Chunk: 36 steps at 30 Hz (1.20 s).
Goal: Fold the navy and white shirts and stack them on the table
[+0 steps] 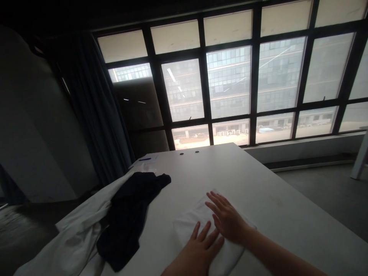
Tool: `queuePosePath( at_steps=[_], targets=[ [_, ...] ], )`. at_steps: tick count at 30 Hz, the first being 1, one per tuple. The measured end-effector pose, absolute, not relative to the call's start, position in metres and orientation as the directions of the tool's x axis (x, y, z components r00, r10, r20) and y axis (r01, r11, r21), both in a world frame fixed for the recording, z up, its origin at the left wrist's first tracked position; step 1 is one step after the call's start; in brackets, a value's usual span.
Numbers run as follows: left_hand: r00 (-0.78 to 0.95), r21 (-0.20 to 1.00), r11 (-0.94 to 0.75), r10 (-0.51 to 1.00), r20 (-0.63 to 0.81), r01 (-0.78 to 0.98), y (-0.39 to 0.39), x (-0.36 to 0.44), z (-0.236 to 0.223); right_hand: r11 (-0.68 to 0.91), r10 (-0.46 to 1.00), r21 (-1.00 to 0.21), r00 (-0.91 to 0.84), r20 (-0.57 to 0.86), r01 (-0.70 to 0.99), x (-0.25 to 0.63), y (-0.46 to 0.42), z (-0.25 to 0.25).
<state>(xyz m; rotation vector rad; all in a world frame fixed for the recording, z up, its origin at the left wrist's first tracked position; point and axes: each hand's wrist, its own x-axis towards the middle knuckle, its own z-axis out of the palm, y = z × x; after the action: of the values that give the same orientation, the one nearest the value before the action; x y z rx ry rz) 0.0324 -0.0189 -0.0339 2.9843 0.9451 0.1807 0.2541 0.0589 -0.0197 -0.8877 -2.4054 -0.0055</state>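
White cloth, lower centre: left hand and right hand on it, both spread flat, apparently smoothing. Next move likely needs light, even pressure.

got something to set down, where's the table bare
The table is bare between its right edge and the right forearm, and from the white cloth to the round inserts. Crowded: under the hands, and at left: dark cloth, white fabric, pen.
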Motion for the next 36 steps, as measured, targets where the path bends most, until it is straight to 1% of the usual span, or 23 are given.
queuePosePath(
  at_steps=[1,3,5,7,9,11,13,14,16,18,20,21,25,28,31,33,36],
  targets=[
    [0.83,0.068,-0.833,0.553,0.079,0.549,-0.018,0.03,-0.024,0.802,0.585,-0.203,-0.665,0.465,0.562,0.254,0.059,-0.017],
    [0.85,0.099,-0.85,0.524,0.056,0.518,-0.017,0.026,-0.01,0.802,0.597,-0.266,-0.736,0.32,0.535,0.259,0.066,-0.016],
    [0.855,0.104,-0.856,0.514,0.064,0.507,-0.02,0.024,-0.003,0.755,0.64,-0.325,-0.747,0.181,0.569,0.272,0.081,-0.021],
    [0.853,0.091,-0.856,0.516,0.081,0.509,-0.023,0.024,-0.002,0.659,0.73,-0.348,-0.678,0.083,0.667,0.29,0.099,-0.028],
    [0.843,0.055,-0.85,0.527,0.111,0.524,-0.027,0.026,-0.005,0.525,0.838,-0.336,-0.544,0.04,0.782,0.306,0.116,-0.036],
    [0.828,0.008,-0.839,0.538,0.156,0.544,-0.029,0.03,-0.01,0.422,0.904,-0.311,-0.419,0.081,0.852,0.318,0.126,-0.041],
    [0.811,-0.016,-0.823,0.555,0.188,0.567,-0.031,0.036,-0.014,0.418,0.904,-0.282,-0.364,0.226,0.864,0.321,0.127,-0.041],
    [0.801,-0.017,-0.814,0.568,0.189,0.581,-0.031,0.038,-0.014,0.454,0.874,-0.263,-0.368,0.318,0.851,0.319,0.124,-0.038],
    [0.781,-0.001,-0.792,0.602,0.163,0.611,-0.031,0.041,-0.01,0.578,0.765,-0.213,-0.432,0.478,0.788,0.309,0.113,-0.03],
    [0.765,0.027,-0.772,0.634,0.116,0.635,-0.029,0.039,-0.004,0.719,0.637,-0.171,-0.542,0.548,0.673,0.292,0.096,-0.022],
    [0.733,0.056,-0.738,0.675,0.083,0.672,-0.025,0.034,0.001,0.803,0.566,-0.18,-0.631,0.53,0.568,0.274,0.077,-0.018],
    [0.705,0.067,-0.709,0.705,0.079,0.702,-0.023,0.03,0.002,0.817,0.56,-0.203,-0.656,0.507,0.54,0.265,0.069,-0.018],
    [0.572,0.109,-0.584,0.811,0.121,0.804,-0.009,0.013,0.002,0.777,0.626,-0.278,-0.642,0.443,0.565,0.249,0.05,-0.022],
    [0.579,0.147,-0.591,0.806,0.123,0.793,-0.003,0.001,0.004,0.769,0.638,-0.294,-0.652,0.409,0.568,0.253,0.048,-0.02],
    [0.596,0.167,-0.608,0.794,0.121,0.776,-0.002,-0.009,0.012,0.789,0.614,-0.303,-0.706,0.353,0.535,0.259,0.049,-0.015],
    [0.584,0.2,-0.602,0.799,0.146,0.773,-0.003,-0.015,0.016,0.801,0.598,-0.291,-0.733,0.326,0.524,0.26,0.048,-0.013],
    [0.555,0.241,-0.584,0.812,0.181,0.775,-0.001,-0.021,0.014,0.801,0.599,-0.24,-0.743,0.298,0.549,0.257,0.047,-0.012]
  ],
)
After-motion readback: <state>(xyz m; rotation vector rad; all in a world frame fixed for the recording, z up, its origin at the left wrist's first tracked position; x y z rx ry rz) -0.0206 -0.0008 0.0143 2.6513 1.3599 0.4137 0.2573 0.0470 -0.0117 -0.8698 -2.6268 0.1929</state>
